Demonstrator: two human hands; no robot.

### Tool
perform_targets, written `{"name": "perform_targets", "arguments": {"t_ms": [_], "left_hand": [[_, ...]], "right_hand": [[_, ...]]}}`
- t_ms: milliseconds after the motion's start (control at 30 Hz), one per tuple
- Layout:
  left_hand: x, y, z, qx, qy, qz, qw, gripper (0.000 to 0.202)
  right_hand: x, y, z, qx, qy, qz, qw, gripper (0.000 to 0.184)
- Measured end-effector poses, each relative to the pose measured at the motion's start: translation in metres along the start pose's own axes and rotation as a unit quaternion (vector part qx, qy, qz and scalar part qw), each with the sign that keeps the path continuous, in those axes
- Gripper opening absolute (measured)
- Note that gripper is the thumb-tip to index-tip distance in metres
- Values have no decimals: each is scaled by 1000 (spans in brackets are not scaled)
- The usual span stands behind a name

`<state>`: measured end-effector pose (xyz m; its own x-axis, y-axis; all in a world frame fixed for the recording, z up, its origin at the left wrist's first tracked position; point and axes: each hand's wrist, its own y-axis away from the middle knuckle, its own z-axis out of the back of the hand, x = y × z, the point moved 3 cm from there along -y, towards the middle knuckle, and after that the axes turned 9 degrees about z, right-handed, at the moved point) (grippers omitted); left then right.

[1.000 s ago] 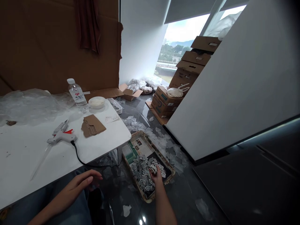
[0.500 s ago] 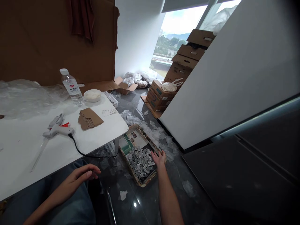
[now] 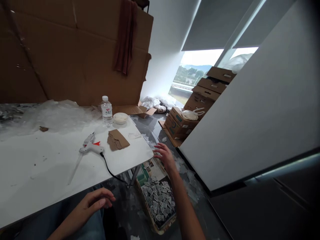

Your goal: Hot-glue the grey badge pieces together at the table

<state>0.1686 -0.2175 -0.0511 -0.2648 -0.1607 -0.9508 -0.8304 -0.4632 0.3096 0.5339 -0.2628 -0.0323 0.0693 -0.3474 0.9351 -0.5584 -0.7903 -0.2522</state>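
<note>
My right hand [image 3: 163,155] is raised beside the right edge of the white table [image 3: 45,173], its fingers spread and nothing visible in them. Below it on the floor lies a shallow tray [image 3: 172,222] with a heap of small black-and-white pieces [image 3: 158,199]. My left hand [image 3: 93,204] rests on my lap under the table's front edge, fingers loosely bent and apart, holding nothing. On the table lie a white glue gun [image 3: 90,148] with a black cord and a stack of brown cardboard pieces [image 3: 117,140].
A water bottle [image 3: 106,111] and a white bowl [image 3: 120,118] stand at the table's far corner, crumpled clear plastic [image 3: 50,115] behind them. Stacked cardboard boxes [image 3: 180,121] and a large leaning white panel [image 3: 250,116] close off the right. Plastic scraps litter the dark floor.
My right hand has lifted out of the tray and moved up towards the table's edge. The view has tilted upward. My left hand stays on my lap.
</note>
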Motion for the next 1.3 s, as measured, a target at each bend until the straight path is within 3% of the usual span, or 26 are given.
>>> {"name": "perform_targets", "arguments": {"t_ms": [100,167,267,467,567,667,833,1033,1167,1233,1300], "left_hand": [[-3,10,13,-23,9,-21,999,35],[-4,19,26,-44,17,-30,998,33],[-1,37,49,-91,33,-44,994,34],[11,69,90,-144,47,-38,988,36],[11,74,103,-145,36,-41,988,37],[10,76,115,-139,20,-42,989,37],[18,83,134,-103,24,-27,994,40],[13,90,146,-163,52,-33,985,40],[-10,87,149,-192,54,-54,979,36],[-25,83,149,-200,60,-64,976,37],[-39,78,147,-208,90,-73,971,37]], "right_hand": [[6,-29,-74,119,235,71,962,40],[-1,-49,-108,139,387,101,906,38],[-13,-73,-139,127,462,110,871,44],[-26,-77,-174,114,571,92,808,61],[-28,-78,-177,39,616,68,784,59],[-31,-86,-167,-49,642,17,765,65],[-30,-90,-149,-83,636,-16,767,63],[-15,-81,-149,-71,611,68,785,72],[1,-74,-182,1,565,157,810,79],[13,-61,-214,70,497,237,832,86],[25,-38,-251,140,429,314,836,100]]}}
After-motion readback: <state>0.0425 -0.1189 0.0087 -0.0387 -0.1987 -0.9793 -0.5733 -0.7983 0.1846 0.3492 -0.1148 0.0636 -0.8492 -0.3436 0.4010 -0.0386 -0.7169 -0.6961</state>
